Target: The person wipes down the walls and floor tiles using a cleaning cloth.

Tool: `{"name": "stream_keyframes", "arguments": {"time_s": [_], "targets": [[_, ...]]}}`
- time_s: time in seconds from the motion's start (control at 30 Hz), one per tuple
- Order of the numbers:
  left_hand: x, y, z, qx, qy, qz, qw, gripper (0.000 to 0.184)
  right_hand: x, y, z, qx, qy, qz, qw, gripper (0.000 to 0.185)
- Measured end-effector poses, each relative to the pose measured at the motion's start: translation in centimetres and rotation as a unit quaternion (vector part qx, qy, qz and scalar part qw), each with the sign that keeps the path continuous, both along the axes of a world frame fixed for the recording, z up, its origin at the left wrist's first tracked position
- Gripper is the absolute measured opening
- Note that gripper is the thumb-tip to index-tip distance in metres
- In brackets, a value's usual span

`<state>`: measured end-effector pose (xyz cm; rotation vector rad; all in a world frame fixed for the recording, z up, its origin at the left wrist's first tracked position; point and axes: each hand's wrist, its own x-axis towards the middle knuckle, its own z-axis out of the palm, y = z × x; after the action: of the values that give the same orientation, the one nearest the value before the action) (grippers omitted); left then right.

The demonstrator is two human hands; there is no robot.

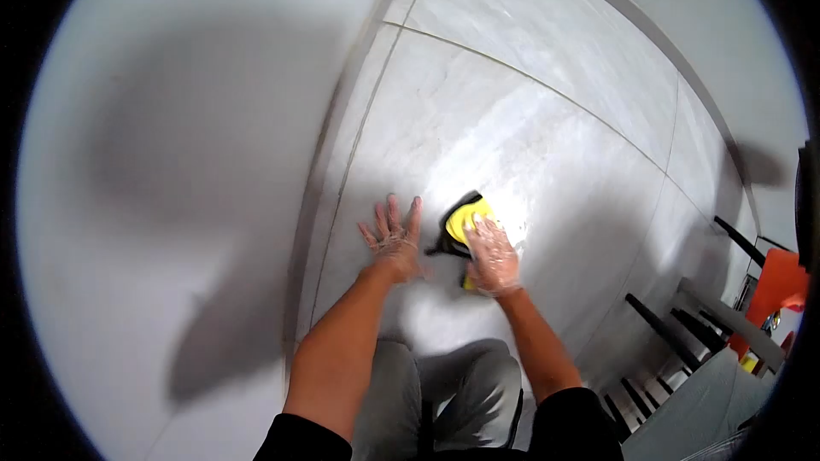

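Observation:
My left hand (396, 243), in a thin clear plastic glove, lies on the grey tiled floor (478, 137) with its fingers spread and holds nothing. To its right, a yellow cloth with black edging (466, 220) is bunched on the same tile. My right hand (493, 258), also in a clear glove, is pressed down over the cloth and holds it against the floor. Part of the cloth is hidden under the palm, and a bit of yellow shows below the hand.
A pale wall (196, 230) with a baseboard runs along the left, and another baseboard (675, 43) curves along the far right. Dark furniture legs (662, 329) and an orange-red object (773, 286) stand at the lower right. My knees (474, 384) are near the bottom edge.

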<state>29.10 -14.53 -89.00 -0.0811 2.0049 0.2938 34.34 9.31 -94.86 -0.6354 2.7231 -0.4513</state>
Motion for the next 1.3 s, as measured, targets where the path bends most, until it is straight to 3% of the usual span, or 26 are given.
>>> {"name": "stream_keyframes", "arguments": {"time_s": [0.03, 0.1, 0.2, 0.27, 0.3, 0.33, 0.4, 0.43, 0.5, 0.57, 0.63, 0.67, 0.7, 0.73, 0.83, 0.9, 0.97, 1.03, 1.1, 1.17, 1.2, 1.3], "targets": [[0.1, -0.2, -0.3, 0.007, 0.000, 0.003, 1.000, 0.144, -0.6, 2.4, -1.3, -0.020, 0.046, 0.066, 0.997, 0.077], [-0.1, -0.5, -1.0, 0.013, -0.011, 0.000, 1.000, 0.143, -5.0, 4.7, -2.6, -0.079, 0.209, -0.022, 0.975, 0.076], [-0.6, -0.5, -1.9, 0.016, -0.039, -0.011, 0.999, 0.145, -15.9, 3.7, -3.2, 0.003, 0.244, -0.268, 0.932, 0.076], [-0.5, -0.7, -1.8, 0.027, -0.053, -0.002, 0.998, 0.144, -23.3, 0.7, -4.9, 0.079, 0.193, -0.426, 0.880, 0.071], [-0.2, -0.7, -2.1, 0.039, -0.047, 0.005, 0.998, 0.142, -25.9, -2.2, -6.3, 0.033, 0.219, -0.471, 0.854, 0.068], [0.1, -0.8, -2.5, 0.049, -0.042, 0.014, 0.998, 0.140, -27.5, -6.7, -3.7, -0.011, 0.106, -0.474, 0.874, 0.068], [0.2, -1.2, -2.2, 0.045, -0.049, 0.017, 0.998, 0.134, -25.8, -13.9, -4.5, -0.017, 0.234, -0.195, 0.952, 0.064], [-0.4, -1.0, -1.6, 0.039, -0.058, 0.009, 0.998, 0.130, -22.1, -16.1, -6.6, -0.101, 0.248, -0.088, 0.959, 0.054], [-1.4, -0.8, -1.1, 0.029, -0.077, -0.005, 0.997, 0.126, -14.7, -19.4, -1.4, 0.060, 0.167, 0.038, 0.983, 0.059], [-1.3, -0.9, -1.3, 0.024, -0.101, -0.009, 0.995, 0.125, -11.7, -19.1, -4.1, -0.041, 0.139, 0.153, 0.978, 0.054], [-1.2, -1.0, -1.4, 0.027, -0.106, -0.002, 0.994, 0.124, -15.0, -15.6, -3.3, -0.175, 0.039, 0.271, 0.946, 0.051], [-1.1, -1.1, -1.3, 0.030, -0.099, 0.006, 0.995, 0.123, -18.3, -15.2, -4.0, -0.197, 0.128, 0.209, 0.949, 0.050], [-1.0, -1.4, -1.4, 0.046, -0.089, 0.015, 0.995, 0.123, -21.9, -14.8, -1.9, -0.126, 0.116, 0.188, 0.967, 0.044], [-0.8, -1.6, -1.6, 0.061, -0.079, 0.024, 0.995, 0.123, -25.5, -15.1, -3.0, -0.136, 0.218, 0.161, 0.953, 0.044], [-0.5, -1.9, -1.8, 0.089, -0.066, 0.049, 0.993, 0.124, -33.2, -18.3, -2.2, -0.084, 0.154, -0.011, 0.984, 0.068], [-0.2, -2.0, -1.9, 0.091, -0.067, 0.048, 0.992, 0.124, -33.6, -20.5, -2.4, -0.118, 0.158, -0.091, 0.976, 0.069], [-0.2, -1.8, -1.9, 0.083, -0.066, 0.036, 0.994, 0.124, -29.3, -22.6, -2.5, 0.008, 0.189, -0.110, 0.976, 0.061], [-0.4, -1.7, -2.1, 0.065, -0.087, 0.002, 0.994, 0.122, -21.6, -24.2, -4.0, -0.050, 0.079, -0.108, 0.990, 0.052], [1.1, -1.6, -4.1, 0.083, -0.084, -0.003, 0.993, 0.121, -15.8, -23.0, -3.4, -0.095, 0.062, 0.080, 0.990, 0.053], [5.2, -1.9, -8.3, 0.140, -0.063, 0.013, 0.988, 0.120, -14.6, -20.5, -1.5, -0.226, 0.027, 0.211, 0.951, 0.047], [1.2, -1.3, -4.6, 0.079, -0.142, -0.031, 0.986, 0.121, -15.2, -19.7, -1.2, -0.226, 0.025, 0.234, 0.945, 0.047], [-0.1, -0.8, -2.4, 0.055, -0.080, -0.004, 0.995, 0.124, -17.8, -19.4, -1.9, -0.224, 0.042, 0.295, 0.928, 0.046]]}}
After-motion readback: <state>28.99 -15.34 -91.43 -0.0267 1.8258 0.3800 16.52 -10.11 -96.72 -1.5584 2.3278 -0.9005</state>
